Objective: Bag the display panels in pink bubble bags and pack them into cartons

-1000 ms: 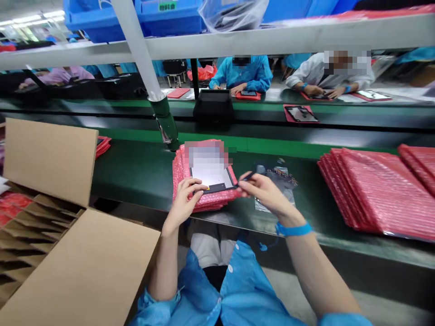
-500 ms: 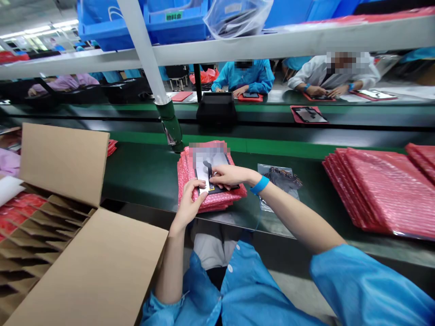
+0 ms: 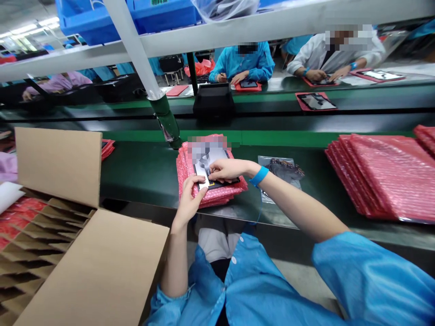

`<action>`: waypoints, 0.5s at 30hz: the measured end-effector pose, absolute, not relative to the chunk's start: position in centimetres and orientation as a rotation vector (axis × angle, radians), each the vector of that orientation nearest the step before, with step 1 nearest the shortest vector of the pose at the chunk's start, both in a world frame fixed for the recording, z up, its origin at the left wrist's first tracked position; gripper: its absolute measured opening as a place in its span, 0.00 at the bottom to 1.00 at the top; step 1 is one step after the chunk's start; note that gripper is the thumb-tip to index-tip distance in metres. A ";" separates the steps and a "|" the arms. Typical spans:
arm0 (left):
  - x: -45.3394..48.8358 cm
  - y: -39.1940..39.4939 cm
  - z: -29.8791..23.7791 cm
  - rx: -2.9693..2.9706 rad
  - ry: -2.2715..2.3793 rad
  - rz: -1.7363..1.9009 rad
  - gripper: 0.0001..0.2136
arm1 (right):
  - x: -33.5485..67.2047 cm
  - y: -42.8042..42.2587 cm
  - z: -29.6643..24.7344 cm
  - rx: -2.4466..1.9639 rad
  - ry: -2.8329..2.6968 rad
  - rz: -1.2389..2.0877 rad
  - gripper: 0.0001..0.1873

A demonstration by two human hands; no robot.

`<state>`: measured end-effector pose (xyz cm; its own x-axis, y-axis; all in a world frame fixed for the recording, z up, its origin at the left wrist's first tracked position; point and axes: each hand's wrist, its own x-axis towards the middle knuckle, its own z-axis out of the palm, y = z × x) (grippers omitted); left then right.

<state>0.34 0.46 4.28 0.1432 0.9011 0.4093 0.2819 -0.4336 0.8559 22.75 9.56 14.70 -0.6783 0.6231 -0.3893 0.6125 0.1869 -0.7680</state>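
Observation:
A flat panel (image 3: 217, 168) with a black border lies on top of a small stack of pink bubble bags (image 3: 217, 194) at the near edge of the green bench. My left hand (image 3: 190, 195) grips the panel's near left corner, fingers curled over it. My right hand (image 3: 227, 170), with a blue wrist strap, reaches across and presses its fingertips on a small dark strip on the panel's face. A clear plastic bag with dark small parts (image 3: 282, 171) lies just right of the stack.
An open cardboard box (image 3: 84, 253) with divider slots stands at my left. A big stack of pink bubble bags (image 3: 377, 176) lies at the right. A slanted post (image 3: 163, 113) rises behind the panel. Other people work across the far belt.
My right hand moved from the panel's right edge, where it held a small dark strip, across onto the panel's face and now presses there. The left hand stayed on the corner.

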 end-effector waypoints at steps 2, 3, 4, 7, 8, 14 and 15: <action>0.3 0.5 4.2 1.808 1.131 1.295 0.11 | 22.8 9.5 14.7 -1.247 -2.398 1.554 0.14; 0.3 0.5 4.2 1.805 1.133 1.295 0.11 | 22.9 9.5 14.6 -1.241 -2.393 1.552 0.14; 0.4 0.5 4.2 1.803 1.136 1.295 0.11 | 22.9 9.5 14.5 -1.237 -2.390 1.552 0.14; 0.4 0.4 4.2 1.802 1.148 1.289 0.12 | 22.9 9.5 14.2 -1.251 -2.379 1.543 0.14; 0.4 0.4 4.2 1.801 1.151 1.285 0.12 | 22.9 9.5 14.1 -1.261 -2.379 1.534 0.14; 0.4 0.4 4.3 1.796 1.157 1.278 0.12 | 22.9 9.4 14.1 -1.262 -2.378 1.517 0.15; 0.4 0.4 4.3 1.800 1.157 1.279 0.12 | 22.9 9.3 14.1 -1.262 -2.376 1.516 0.15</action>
